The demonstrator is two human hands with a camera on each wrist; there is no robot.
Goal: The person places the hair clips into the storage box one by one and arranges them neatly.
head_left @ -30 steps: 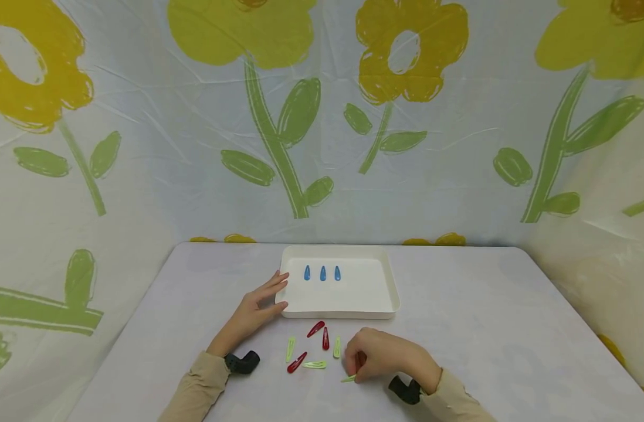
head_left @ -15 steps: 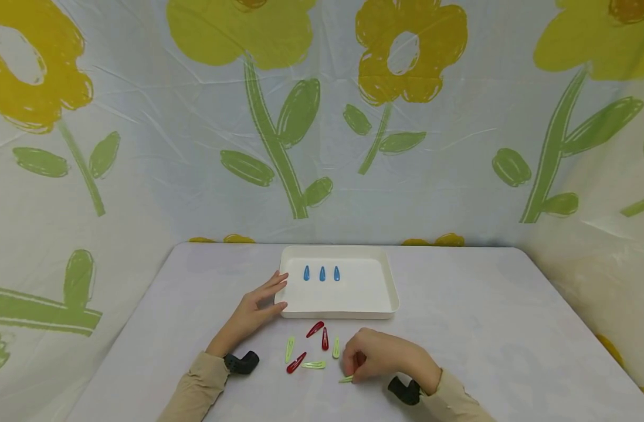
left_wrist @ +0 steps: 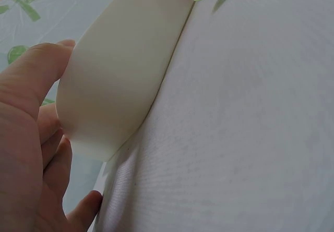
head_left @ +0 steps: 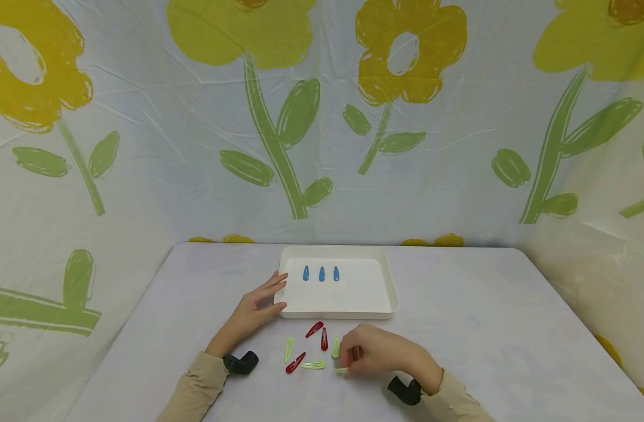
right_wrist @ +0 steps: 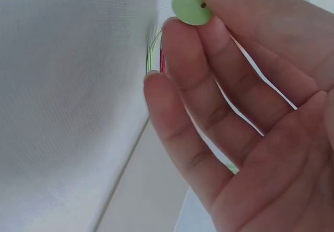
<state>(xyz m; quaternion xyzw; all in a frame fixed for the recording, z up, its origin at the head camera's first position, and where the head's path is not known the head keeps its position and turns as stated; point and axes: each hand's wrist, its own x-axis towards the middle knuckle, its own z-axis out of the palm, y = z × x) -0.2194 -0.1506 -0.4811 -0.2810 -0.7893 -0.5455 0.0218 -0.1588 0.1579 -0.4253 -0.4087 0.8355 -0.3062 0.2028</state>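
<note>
My right hand (head_left: 377, 349) pinches a light green snap hair clip (right_wrist: 190, 8) between thumb and fingertips, low over the table in front of the tray. In the head view only the clip's end shows past the fingers. My left hand (head_left: 250, 310) rests against the left side of a white tray (head_left: 338, 315), fingers spread and loosely extended at its rim. Inside the tray, three blue hair clips stand in a row: a left one (head_left: 306, 273), a middle one (head_left: 322, 274) and a right one (head_left: 336, 273).
Loose on the table lie three red clips, one upper (head_left: 314, 329), one middle (head_left: 324, 340) and one lower (head_left: 295, 363). Three green clips lie among them: a left one (head_left: 288, 349), a flat-lying one (head_left: 314, 365) and one beside the right hand (head_left: 335, 347).
My right hand has lifted slightly and shifted left with the green hair clip, away from the front edge. The left hand and tray stay in place.
</note>
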